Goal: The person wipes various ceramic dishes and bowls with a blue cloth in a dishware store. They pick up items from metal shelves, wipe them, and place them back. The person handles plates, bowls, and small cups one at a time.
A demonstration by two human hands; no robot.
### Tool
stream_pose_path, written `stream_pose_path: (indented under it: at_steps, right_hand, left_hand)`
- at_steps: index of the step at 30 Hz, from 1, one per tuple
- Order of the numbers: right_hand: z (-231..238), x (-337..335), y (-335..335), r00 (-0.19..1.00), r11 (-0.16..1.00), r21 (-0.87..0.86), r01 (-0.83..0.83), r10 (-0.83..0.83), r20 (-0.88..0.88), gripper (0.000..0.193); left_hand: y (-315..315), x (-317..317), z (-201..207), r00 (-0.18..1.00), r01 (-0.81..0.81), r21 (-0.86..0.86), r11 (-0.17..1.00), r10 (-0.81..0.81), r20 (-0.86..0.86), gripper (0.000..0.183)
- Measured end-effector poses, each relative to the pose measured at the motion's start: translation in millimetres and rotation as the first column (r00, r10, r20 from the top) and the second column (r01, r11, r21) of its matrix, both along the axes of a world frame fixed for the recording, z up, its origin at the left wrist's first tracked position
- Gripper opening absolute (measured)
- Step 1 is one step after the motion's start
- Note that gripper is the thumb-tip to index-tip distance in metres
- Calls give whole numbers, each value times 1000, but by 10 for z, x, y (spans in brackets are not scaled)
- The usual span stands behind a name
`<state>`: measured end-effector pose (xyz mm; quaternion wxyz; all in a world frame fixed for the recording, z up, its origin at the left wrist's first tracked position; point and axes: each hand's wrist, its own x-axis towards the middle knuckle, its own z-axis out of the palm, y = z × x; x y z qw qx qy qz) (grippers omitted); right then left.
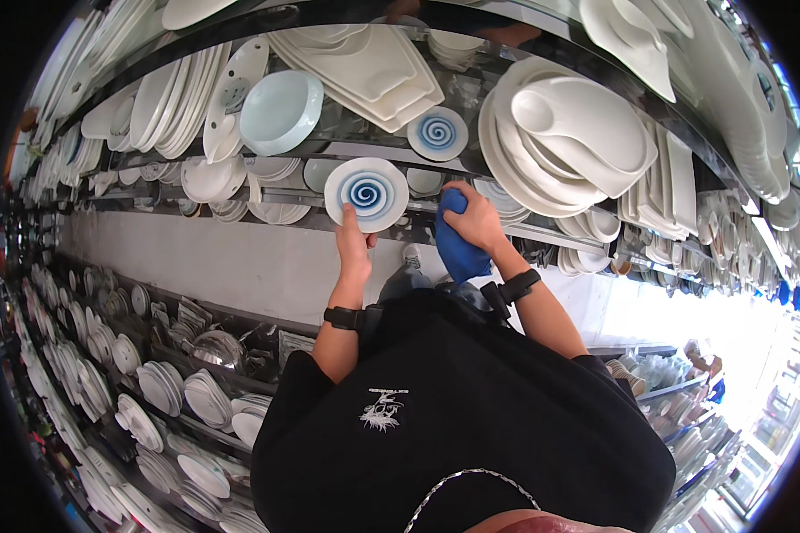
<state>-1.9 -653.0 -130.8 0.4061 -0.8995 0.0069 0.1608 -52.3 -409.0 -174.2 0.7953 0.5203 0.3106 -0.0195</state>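
A small white plate with a blue spiral [366,194] is held up by its near rim in my left hand [354,244], the thumb lying on its face. To the right of it, my right hand [476,220] is closed round a bunched blue cloth [458,235], which hangs down apart from the plate. Just beyond, a second blue spiral plate [437,133] lies on the shelf in front of me. The fingers of my left hand under the plate are mostly hidden.
The shelf ahead carries a pale blue bowl [281,112], a stack of angular white plates [364,75] and a pile of large white oval plates [578,133]. Lower shelves hold more dishes. Behind me on the left stand racks of stacked plates [206,397]. A pale floor [213,258] runs between.
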Motion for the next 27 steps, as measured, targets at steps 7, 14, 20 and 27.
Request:
stream_pose_path:
  at_steps: [7, 14, 20, 27]
  right_hand:
    - [-298, 351, 102, 969, 974, 100, 203, -185, -162, 47]
    - [-490, 519, 44, 881, 720, 531, 447, -251, -400, 33]
    - [-331, 527, -64, 773, 607, 557, 567, -157, -615, 42]
    - [-262, 674, 22, 608, 411, 516, 752, -128, -784, 28]
  left_hand:
    - [76, 109, -142, 999, 41, -14, 999, -42, -2, 48]
    - [172, 291, -252, 998, 42, -15, 999, -41, 52, 48]
    - [212, 408, -278, 997, -32, -130, 991, 41, 62, 44]
    - [256, 507, -410, 995, 13, -132, 991, 0, 97, 42]
